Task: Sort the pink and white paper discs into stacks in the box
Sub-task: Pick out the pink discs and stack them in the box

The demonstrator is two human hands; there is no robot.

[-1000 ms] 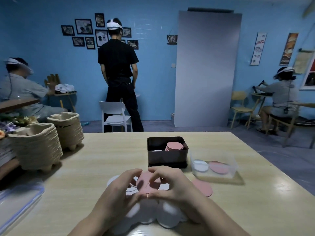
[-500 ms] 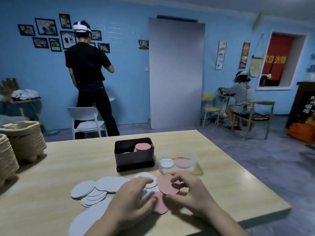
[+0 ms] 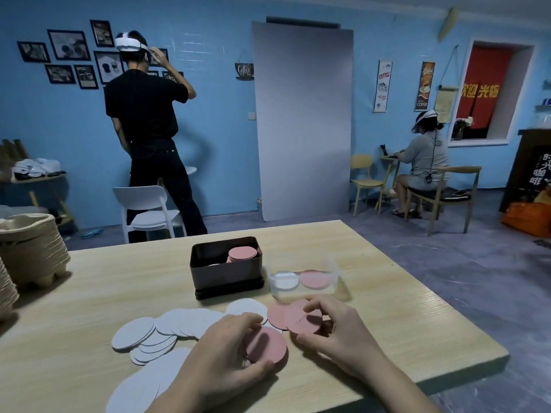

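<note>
A dark box (image 3: 226, 275) stands on the wooden table (image 3: 387, 308), with a stack of pink discs (image 3: 243, 253) in its right half. White discs (image 3: 167, 329) lie fanned out on the table to the left. My left hand (image 3: 229, 350) grips a pink disc (image 3: 268, 345) between thumb and fingers. My right hand (image 3: 340, 329) pinches another pink disc (image 3: 301, 318) by its edge, overlapping a third pink disc (image 3: 275, 314).
A clear plastic tray (image 3: 304, 281) right of the box holds one white and one pink disc. Stacked pulp egg trays (image 3: 29, 248) stand at the table's left. A white chair (image 3: 149, 207) and a standing person are beyond the table; the table's right edge is close.
The view has swung right and the discs now lie spread on the table. My hands have parted, each holding its own pink disc. The standing person has raised an arm to the headset.
</note>
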